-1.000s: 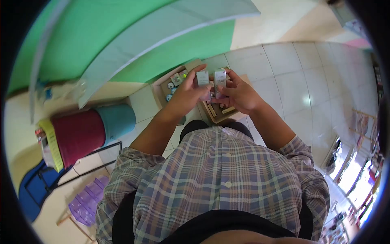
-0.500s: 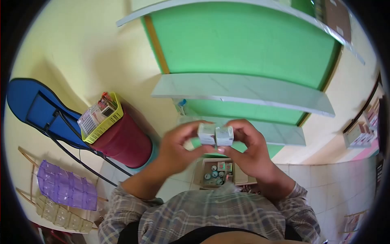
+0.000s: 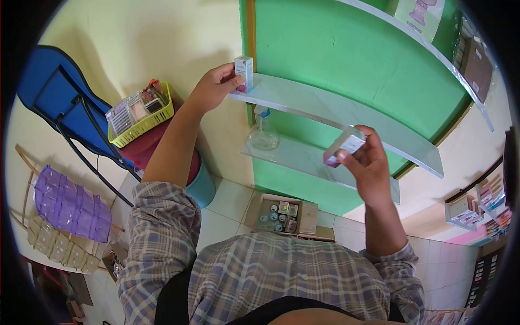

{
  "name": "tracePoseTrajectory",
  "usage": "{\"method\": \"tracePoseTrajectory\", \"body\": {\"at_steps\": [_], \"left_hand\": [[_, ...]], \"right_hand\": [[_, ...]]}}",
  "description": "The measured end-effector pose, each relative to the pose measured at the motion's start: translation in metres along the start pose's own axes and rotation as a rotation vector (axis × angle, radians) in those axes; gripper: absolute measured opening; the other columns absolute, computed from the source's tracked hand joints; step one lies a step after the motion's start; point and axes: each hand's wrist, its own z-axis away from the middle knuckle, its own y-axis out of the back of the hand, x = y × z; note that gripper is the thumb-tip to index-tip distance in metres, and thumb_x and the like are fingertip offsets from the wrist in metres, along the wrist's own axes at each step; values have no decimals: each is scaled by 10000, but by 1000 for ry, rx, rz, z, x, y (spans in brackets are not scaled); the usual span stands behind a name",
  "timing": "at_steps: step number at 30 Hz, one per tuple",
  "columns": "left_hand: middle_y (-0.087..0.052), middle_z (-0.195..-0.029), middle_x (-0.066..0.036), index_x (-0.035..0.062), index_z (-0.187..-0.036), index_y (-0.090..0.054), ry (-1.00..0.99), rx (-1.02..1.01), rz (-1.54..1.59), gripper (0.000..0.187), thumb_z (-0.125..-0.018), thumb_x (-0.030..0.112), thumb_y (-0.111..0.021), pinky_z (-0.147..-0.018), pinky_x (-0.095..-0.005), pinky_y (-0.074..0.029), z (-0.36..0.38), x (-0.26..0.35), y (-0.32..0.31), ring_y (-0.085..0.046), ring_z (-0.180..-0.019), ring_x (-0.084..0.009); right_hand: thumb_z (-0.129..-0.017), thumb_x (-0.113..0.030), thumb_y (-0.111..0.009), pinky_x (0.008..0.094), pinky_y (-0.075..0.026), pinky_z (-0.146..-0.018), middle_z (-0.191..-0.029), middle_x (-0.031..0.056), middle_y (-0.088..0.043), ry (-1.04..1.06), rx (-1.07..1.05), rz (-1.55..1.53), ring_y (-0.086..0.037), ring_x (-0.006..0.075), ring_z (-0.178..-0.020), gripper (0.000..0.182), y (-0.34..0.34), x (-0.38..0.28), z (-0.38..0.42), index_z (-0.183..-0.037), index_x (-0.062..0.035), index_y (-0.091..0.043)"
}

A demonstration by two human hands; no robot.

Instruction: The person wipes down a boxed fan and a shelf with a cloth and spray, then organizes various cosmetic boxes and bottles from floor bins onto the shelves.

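1. Standing an upright small white box (image 3: 244, 72) at the left end of the upper glass shelf (image 3: 336, 116), left hand (image 3: 214, 85) closed around it, fingers pinching its sides, base touching or just above the shelf edge.
2. Holding a second small box (image 3: 344, 146) in the right hand (image 3: 368, 162), gripped firmly and tilted on its side, raised in the air in front of the shelf, well apart from the first box.
3. Judging the step in hand as the shelving of the boxes, one placed or nearly placed, the other waiting its turn.
4. Calling next, most likely, for loosening the left hand's grip without tipping the narrow box, then turning the second box upright and bringing it across to stand just beside the first; keeping both clear of the shelf's front edge looks like the main care.
5. Noting below: a clear spray bottle (image 3: 264, 130) standing on the lower glass shelf (image 3: 303, 160), and an open cardboard box (image 3: 281, 214) of small items resting on the tiled floor (image 3: 227, 203) near the green wall.
6. Noting to the left: a yellow basket (image 3: 142, 115) of packets sitting on a red stool, beside a blue frame leaning on the wall.
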Motion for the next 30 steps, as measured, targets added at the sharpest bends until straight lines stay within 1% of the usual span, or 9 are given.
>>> {"method": "tracePoseTrajectory", "body": {"at_steps": [6, 9, 11, 14, 18, 22, 25, 28, 30], "left_hand": [[-639, -1023, -45, -8, -1163, -565, -15, -36, -58, 255, -931, 93, -597, -879, -286, -480, 6, -5, -4, -608, -942, -127], [-642, -1031, -46, -4, -1150, -573, -56, -52, -40, 255, -922, 102, -614, -880, -284, -477, 0, 0, -7, -613, -942, -127], [-624, -1082, -34, -6, -1242, -525, -38, -119, -115, 356, -917, 96, -626, -917, -288, -459, -1, 1, -6, -588, -986, -118], [-627, -1092, -38, -3, -1228, -532, -18, -157, -70, 355, -907, 101, -643, -917, -292, -462, -3, 4, -5, -593, -992, -120], [-634, -1086, -43, -3, -1220, -535, 0, -185, -103, 366, -895, 108, -662, -918, -298, -463, -3, 10, -8, -596, -993, -124], [-663, -1011, -68, 3, -1095, -575, -102, -63, -98, 311, -841, 109, -718, -846, -292, -494, -1, 10, -14, -623, -921, -137], [-678, -977, -75, 10, -1042, -572, -151, 26, -154, 307, -815, 121, -747, -817, -288, -501, 2, 7, -15, -629, -901, -137], [-695, -962, -76, 15, -1009, -592, -101, 106, -159, 295, -803, 142, -762, -790, -281, -507, 9, 8, -17, -637, -863, -131], [-701, -952, -75, 12, -1028, -624, -181, 131, -210, 299, -810, 166, -758, -780, -283, -510, 10, 10, -19, -641, -838, -127]], "right_hand": [[-866, 19, -642, 334, -499, -888, -1087, 109, -573, -15, 47, 150, -571, 186, -1066, 439, 29, -31, -1, -1242, -12, -417], [-862, -19, -670, 323, -509, -864, -1095, 123, -574, 32, 41, 204, -589, 191, -1049, 456, 25, -41, -20, -1237, -2, -409], [-856, -75, -704, 315, -528, -815, -1094, 138, -584, 13, 1, 191, -611, 194, -1012, 483, 16, -42, -39, -1234, -2, -412], [-857, -113, -713, 320, -535, -801, -1087, 149, -599, 6, -97, 230, -621, 198, -999, 498, -1, -32, -77, -1240, -5, -414], [-826, -181, -742, 311, -527, -784, -1094, 172, -628, 136, -134, 420, -641, 216, -968, 560, -24, 18, -154, -1253, 8, -433], [-814, -196, -744, 329, -522, -799, -1087, 166, -645, 159, -149, 487, -645, 227, -973, 555, -59, 42, -205, -1242, 11, -458], [-849, -112, -696, 314, -517, -850, -1077, 147, -633, 186, -184, 721, -625, 193, -976, 489, -81, 39, -210, -1249, 13, -444], [-838, -96, -700, 303, -506, -865, -1075, 138, -648, 157, -221, 530, -631, 185, -976, 453, -81, 54, -218, -1219, 18, -482], [-833, -90, -703, 301, -504, -868, -1066, 131, -657, 156, -246, 539, -635, 184, -977, 436, -76, 59, -218, -1203, 20, -499]]}}
